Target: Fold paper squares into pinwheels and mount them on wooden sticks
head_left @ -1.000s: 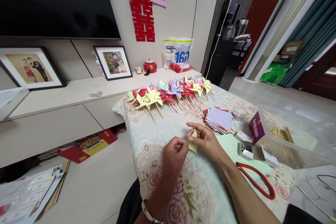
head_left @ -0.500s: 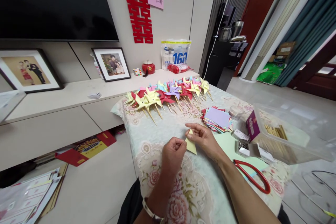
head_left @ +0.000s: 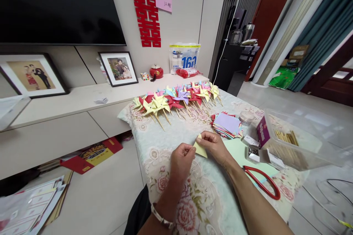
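Head view: both hands meet over the worktop (head_left: 165,136) centre, pinching one folded yellow paper (head_left: 200,149) between them. Left hand (head_left: 182,161) is curled shut, thumb and forefinger closed on the paper's lower-left corner. Right hand (head_left: 216,146) grips the upper edge from 2 o'clock, fingertips narrow on the fold, palm turned down. Paper sits as a small triangle, long axis running roughly 11 to 5 o'clock, apex toward 11. It is held just above the cloth; whether it touches the cloth cannot be told. Both hands are equally near; neither is free.

Forearms come in from 6 o'clock, left one nearly straight up the frame, right one angled in from 5 o'clock. A bracelet shows on the left wrist.

Around: paper stack (head_left: 227,125) at 2 o'clock of the hands, near. Row of pinwheels (head_left: 176,99) at 12 o'clock, well apart. Red scissors (head_left: 261,181) at 4 o'clock beside the right forearm. Clear box (head_left: 300,143) with sticks at 3 o'clock.
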{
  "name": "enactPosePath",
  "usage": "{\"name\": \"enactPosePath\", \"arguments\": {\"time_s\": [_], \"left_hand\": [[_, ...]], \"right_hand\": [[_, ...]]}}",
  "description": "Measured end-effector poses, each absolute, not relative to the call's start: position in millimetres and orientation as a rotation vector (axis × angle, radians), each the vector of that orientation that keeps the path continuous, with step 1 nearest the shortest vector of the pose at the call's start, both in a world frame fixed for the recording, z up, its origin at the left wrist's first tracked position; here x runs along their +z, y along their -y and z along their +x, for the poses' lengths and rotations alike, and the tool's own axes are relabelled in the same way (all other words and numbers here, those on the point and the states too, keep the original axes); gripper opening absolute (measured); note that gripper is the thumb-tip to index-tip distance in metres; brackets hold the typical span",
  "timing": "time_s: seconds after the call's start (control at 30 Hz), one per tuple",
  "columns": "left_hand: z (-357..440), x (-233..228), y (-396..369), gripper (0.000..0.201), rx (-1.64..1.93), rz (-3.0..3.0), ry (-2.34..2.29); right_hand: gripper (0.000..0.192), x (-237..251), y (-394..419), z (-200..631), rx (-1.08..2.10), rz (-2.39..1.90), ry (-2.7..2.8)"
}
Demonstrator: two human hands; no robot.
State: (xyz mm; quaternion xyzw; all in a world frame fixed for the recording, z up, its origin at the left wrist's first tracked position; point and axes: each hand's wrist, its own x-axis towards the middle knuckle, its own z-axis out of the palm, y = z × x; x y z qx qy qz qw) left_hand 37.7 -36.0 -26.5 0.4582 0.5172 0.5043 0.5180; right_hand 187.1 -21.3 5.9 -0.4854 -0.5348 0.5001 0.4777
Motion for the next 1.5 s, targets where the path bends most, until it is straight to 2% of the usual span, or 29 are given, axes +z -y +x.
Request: {"name": "enactPosePath", "arguments": {"time_s": [0.37,0.67,0.9,1.1,1.17,1.37,1.5], "left_hand": [[33,-14,37,0.033,1.275,0.862,-1.139],[14,-8,67,0.028,1.250,0.827,-1.166],[-5,1,102,0.024,1.145,0.877,-1.190],[-16,-2,130,0.026,1.030,1.045,-1.191],[-17,-2,136,0.028,0.984,1.075,-1.124],[-19,-8,145,0.034,1.038,0.901,-0.741],[-26,-9,148,0.059,1.154,1.323,-0.706]], "right_hand": [[0.028,14,24,186,1.327,-1.135,1.566],[0.031,32,28,173,1.233,-1.209,1.872],[0.037,39,76,163,1.123,-1.298,1.932],[0.039,18,125,163,1.103,-1.341,1.664],[0.039,15,136,164,1.180,-1.328,1.506],[0.048,17,157,165,1.725,-0.966,0.863],[0.064,12,165,166,1.932,-0.872,0.647]]}}
